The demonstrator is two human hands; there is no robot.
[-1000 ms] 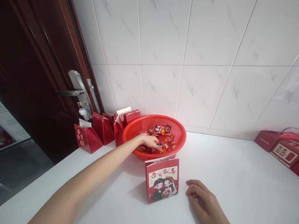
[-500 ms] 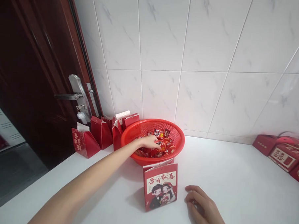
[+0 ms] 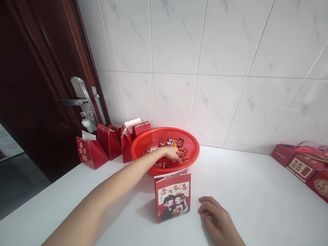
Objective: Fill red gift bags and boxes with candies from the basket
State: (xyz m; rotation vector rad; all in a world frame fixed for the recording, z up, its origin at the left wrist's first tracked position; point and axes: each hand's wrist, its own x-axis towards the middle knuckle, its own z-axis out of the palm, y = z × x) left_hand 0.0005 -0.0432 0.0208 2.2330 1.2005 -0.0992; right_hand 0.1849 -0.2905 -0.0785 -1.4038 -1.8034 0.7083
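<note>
My left hand reaches into a red plastic colander that holds many small candies in red wrappers. At least one finger is stretched down onto the wrappers; the other fingertips are partly hidden, and no candy shows lifted in the hand. In front of the colander stands a red paper gift box with a cartoon bride and groom, its top flaps apart. To the right of this box my right hand rests on the white table, loosely curled with fingers apart, holding nothing.
Several folded red gift boxes stand left of the colander, near a dark door with a metal handle. More red boxes with cord handles sit at the right. A tiled wall rises behind the table.
My left hand has shifted slightly to the right within the colander, over the candies. The whole view has moved a little. My right hand stays beside the gift box.
</note>
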